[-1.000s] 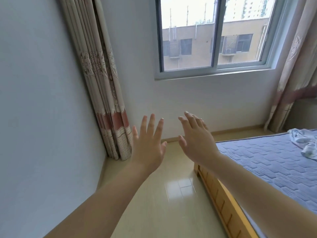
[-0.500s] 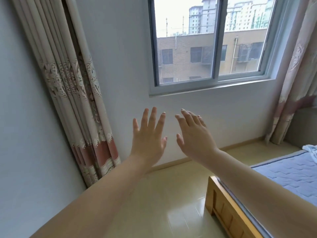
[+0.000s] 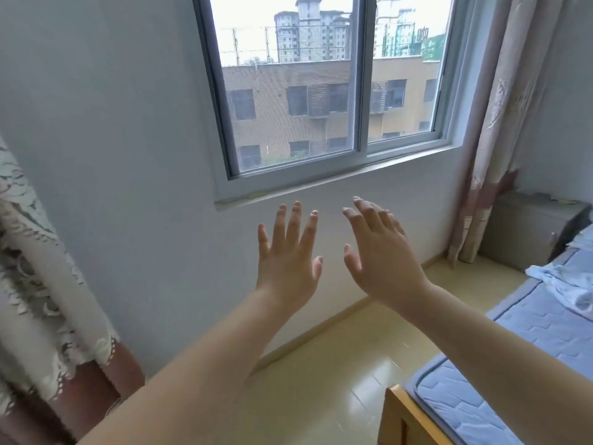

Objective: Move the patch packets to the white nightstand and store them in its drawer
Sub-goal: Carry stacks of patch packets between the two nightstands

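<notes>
Head view: left hand (image 3: 285, 261) and right hand (image 3: 382, 261) are raised side by side, apart, fingers spread, holding nothing. No patch packets can be identified. A pale cabinet (image 3: 529, 229) stands beyond the bed (image 3: 526, 329). Risk: advancing before locating the packets, or striking the bed corner.

Home bedroom, quilted bed (image 3: 526, 332), patterned curtains (image 3: 510, 101), nightstand (image 3: 526, 232), window (image 3: 321, 91)

Soft daylight pours through the window (image 3: 324, 91), sky blown white; floor tiles (image 3: 337, 380) gleam faintly. Left curtain (image 3: 38, 284) smears with blur, edges bowing.
</notes>
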A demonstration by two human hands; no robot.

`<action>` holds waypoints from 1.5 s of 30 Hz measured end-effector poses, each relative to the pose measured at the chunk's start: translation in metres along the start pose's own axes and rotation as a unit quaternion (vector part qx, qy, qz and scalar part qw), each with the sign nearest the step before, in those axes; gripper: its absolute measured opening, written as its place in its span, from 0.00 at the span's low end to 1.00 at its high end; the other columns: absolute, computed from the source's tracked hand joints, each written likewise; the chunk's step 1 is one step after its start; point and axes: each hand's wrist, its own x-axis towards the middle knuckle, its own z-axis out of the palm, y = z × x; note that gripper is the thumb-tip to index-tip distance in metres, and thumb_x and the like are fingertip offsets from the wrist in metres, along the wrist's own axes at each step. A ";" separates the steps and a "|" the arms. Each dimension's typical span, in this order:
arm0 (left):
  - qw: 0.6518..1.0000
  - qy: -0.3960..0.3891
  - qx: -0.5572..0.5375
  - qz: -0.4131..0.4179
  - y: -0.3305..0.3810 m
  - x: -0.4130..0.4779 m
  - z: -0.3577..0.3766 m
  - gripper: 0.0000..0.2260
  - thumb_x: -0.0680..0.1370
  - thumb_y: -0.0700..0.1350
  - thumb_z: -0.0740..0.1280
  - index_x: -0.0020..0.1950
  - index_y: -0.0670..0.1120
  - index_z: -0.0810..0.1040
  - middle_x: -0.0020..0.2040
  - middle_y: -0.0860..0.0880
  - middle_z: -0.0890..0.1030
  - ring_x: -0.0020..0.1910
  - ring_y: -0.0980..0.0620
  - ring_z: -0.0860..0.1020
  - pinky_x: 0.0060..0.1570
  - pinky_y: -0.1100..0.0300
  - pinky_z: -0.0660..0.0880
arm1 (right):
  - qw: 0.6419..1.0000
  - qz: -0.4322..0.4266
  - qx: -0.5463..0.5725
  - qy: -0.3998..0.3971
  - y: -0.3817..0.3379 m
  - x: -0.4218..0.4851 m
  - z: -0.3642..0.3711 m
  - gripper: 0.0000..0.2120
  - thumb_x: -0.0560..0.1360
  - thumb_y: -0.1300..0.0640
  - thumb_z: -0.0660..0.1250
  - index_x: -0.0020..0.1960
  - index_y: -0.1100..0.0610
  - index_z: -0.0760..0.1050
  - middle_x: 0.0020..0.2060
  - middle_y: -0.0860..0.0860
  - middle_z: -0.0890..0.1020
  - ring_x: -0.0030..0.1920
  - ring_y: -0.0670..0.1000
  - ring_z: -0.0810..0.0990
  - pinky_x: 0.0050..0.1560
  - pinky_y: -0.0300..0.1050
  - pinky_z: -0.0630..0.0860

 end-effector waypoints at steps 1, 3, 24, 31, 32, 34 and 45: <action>1.000 0.004 -0.010 0.009 0.001 0.027 0.014 0.34 0.81 0.57 0.55 0.78 0.51 0.36 0.78 0.47 0.36 0.76 0.44 0.35 0.70 0.42 0.34 | 1.000 0.005 -0.009 0.004 0.017 0.012 0.016 0.26 0.71 0.57 0.68 0.67 0.61 0.68 0.67 0.60 0.71 0.67 0.61 0.70 0.66 0.60 0.69; 0.999 0.015 -0.031 0.032 0.003 0.083 0.038 0.33 0.81 0.56 0.55 0.78 0.51 0.38 0.78 0.47 0.36 0.76 0.45 0.35 0.71 0.42 0.35 | 0.999 0.016 -0.032 0.008 0.053 0.038 0.048 0.26 0.71 0.58 0.68 0.67 0.61 0.68 0.66 0.61 0.71 0.67 0.61 0.70 0.66 0.60 0.69; 0.963 -0.030 -0.106 0.247 0.052 0.569 0.363 0.31 0.81 0.57 0.53 0.78 0.53 0.39 0.79 0.47 0.38 0.76 0.45 0.34 0.72 0.42 0.39 | 0.946 0.223 -0.211 -0.102 0.393 0.257 0.385 0.27 0.67 0.56 0.74 0.63 0.63 0.74 0.64 0.63 0.74 0.64 0.63 0.74 0.62 0.64 0.70; 0.929 -0.068 -0.123 0.343 0.141 0.717 0.451 0.31 0.81 0.58 0.52 0.78 0.54 0.39 0.79 0.47 0.38 0.77 0.45 0.35 0.73 0.41 0.41 | 0.900 0.323 -0.251 -0.149 0.533 0.299 0.435 0.26 0.74 0.47 0.55 0.64 0.62 0.74 0.66 0.61 0.74 0.64 0.61 0.74 0.61 0.64 0.71; 0.923 -0.074 -0.128 0.354 0.160 0.732 0.462 0.30 0.81 0.58 0.52 0.78 0.54 0.39 0.79 0.47 0.38 0.77 0.45 0.35 0.73 0.41 0.41 | 0.892 0.341 -0.251 -0.157 0.555 0.296 0.439 0.29 0.74 0.45 0.51 0.65 0.61 0.74 0.67 0.61 0.73 0.65 0.61 0.73 0.62 0.64 0.70; 0.912 -0.082 -0.136 0.379 0.203 0.761 0.484 0.30 0.81 0.58 0.52 0.78 0.53 0.40 0.79 0.47 0.39 0.77 0.45 0.36 0.73 0.41 0.42 | 0.879 0.370 -0.253 -0.164 0.600 0.288 0.446 0.32 0.75 0.42 0.48 0.68 0.61 0.71 0.70 0.60 0.69 0.69 0.60 0.69 0.65 0.64 0.66; 0.866 -0.101 -0.148 0.468 0.498 0.923 0.588 0.29 0.81 0.60 0.50 0.78 0.55 0.42 0.79 0.48 0.41 0.77 0.45 0.37 0.73 0.41 0.42 | 0.821 0.454 -0.282 -0.199 0.924 0.233 0.439 0.38 0.74 0.36 0.39 0.76 0.56 0.59 0.76 0.56 0.57 0.75 0.57 0.57 0.72 0.63 0.54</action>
